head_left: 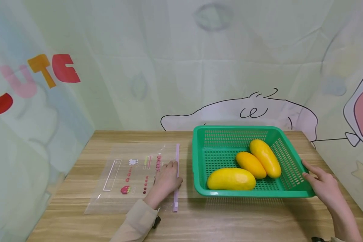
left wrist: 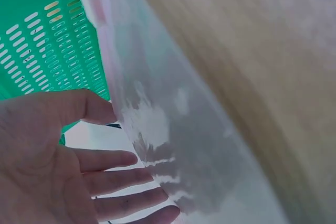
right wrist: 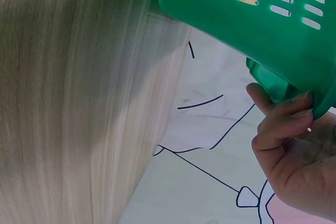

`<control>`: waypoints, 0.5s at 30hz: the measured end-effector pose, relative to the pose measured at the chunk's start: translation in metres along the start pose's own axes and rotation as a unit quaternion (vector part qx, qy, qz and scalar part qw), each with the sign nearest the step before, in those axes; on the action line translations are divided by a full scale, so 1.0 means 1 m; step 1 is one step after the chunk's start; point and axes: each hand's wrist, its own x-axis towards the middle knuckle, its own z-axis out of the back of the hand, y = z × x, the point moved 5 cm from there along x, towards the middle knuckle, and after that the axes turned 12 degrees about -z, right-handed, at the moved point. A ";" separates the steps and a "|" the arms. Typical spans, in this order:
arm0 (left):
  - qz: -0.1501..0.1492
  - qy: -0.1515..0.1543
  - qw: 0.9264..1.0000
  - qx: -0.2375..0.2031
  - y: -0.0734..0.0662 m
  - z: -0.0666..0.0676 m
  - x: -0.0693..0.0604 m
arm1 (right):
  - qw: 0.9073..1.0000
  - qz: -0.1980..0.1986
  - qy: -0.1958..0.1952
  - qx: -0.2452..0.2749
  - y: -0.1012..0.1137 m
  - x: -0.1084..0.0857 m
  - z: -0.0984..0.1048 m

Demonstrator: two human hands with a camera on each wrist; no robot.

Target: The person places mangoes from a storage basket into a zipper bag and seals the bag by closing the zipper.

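A clear zip bag (head_left: 139, 181) with strawberry prints and a lilac slider edge lies flat on the table. My left hand (head_left: 166, 181) rests on its slider end; in the left wrist view the fingers (left wrist: 121, 182) are fairly straight against the bag's edge. To the right is a green slotted basket (head_left: 196, 161) holding three smooth, oblong yellow fruits, mango-like: one fruit (head_left: 231, 179) at the front, a smaller fruit (head_left: 251, 164) and a long fruit (head_left: 265, 158) behind. My right hand (head_left: 323, 185) grips the basket's right rim, fingers curled under it in the right wrist view.
The wooden table (head_left: 187, 222) ends at a printed cloth backdrop (head_left: 175, 67) behind the basket. A shadow lies on the table under the basket's right side; whether that side is lifted, I cannot tell.
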 end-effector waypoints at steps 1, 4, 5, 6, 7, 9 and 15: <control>0.000 0.000 1.000 0.001 0.000 0.000 0.000 | 1.000 0.001 -0.001 0.001 0.000 0.000 0.000; -0.002 -0.005 1.000 0.005 0.001 0.001 0.001 | 1.000 0.005 -0.008 -0.001 0.001 0.000 0.000; -0.002 -0.007 1.000 0.007 0.001 0.001 0.001 | 1.000 0.006 -0.010 -0.003 0.001 0.000 0.000; -0.003 -0.010 1.000 0.008 0.001 0.002 0.001 | 1.000 0.007 -0.014 -0.005 0.001 0.000 0.000; -0.002 -0.011 1.000 0.007 0.001 0.002 0.001 | 1.000 0.008 -0.013 -0.005 0.001 0.000 0.000; 0.000 -0.012 1.000 0.003 0.001 0.003 0.001 | 1.000 0.009 -0.016 -0.008 0.002 0.000 0.001; 0.001 -0.013 1.000 -0.016 0.000 0.005 0.001 | 1.000 0.001 -0.009 -0.007 0.002 0.000 0.001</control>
